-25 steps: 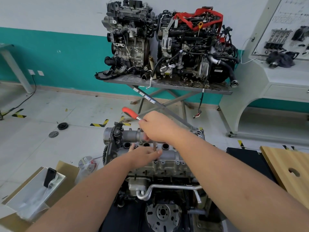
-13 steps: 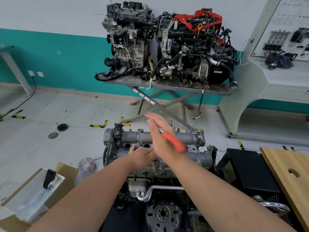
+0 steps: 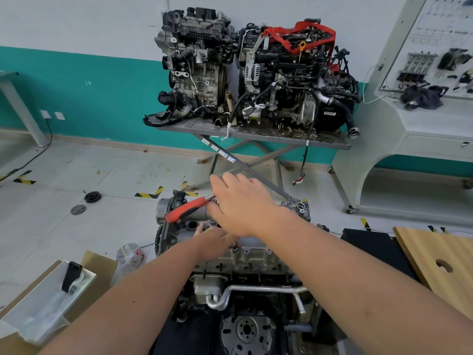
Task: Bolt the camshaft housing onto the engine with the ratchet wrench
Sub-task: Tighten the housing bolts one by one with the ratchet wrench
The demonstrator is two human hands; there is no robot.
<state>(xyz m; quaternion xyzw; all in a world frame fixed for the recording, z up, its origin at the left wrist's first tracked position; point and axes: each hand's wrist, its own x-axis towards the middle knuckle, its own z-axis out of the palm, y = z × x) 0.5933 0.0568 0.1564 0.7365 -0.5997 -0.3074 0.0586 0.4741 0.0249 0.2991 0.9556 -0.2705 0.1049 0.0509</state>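
Note:
The grey camshaft housing (image 3: 258, 252) sits on top of the engine (image 3: 245, 298) right in front of me. My right hand (image 3: 240, 203) is above the housing and holds the ratchet wrench (image 3: 186, 210) near its head, thumb under the metal shaft, fingers stretched forward. The red handle sticks out to the left. My left hand (image 3: 212, 243) rests on the housing just below, its fingers around the socket extension. The extension and the bolt are hidden under my right hand.
Two other engines (image 3: 256, 73) stand on a metal table (image 3: 330, 144) at the back wall. A wooden board (image 3: 440, 260) lies at the right, an open cardboard box (image 3: 46, 301) at the lower left. Black discs (image 3: 92, 196) lie on the floor.
The ratchet handle has swung round: up-left one second ago, down-right half a second ago, left now. My right hand turned with it. My left hand stayed on the housing.

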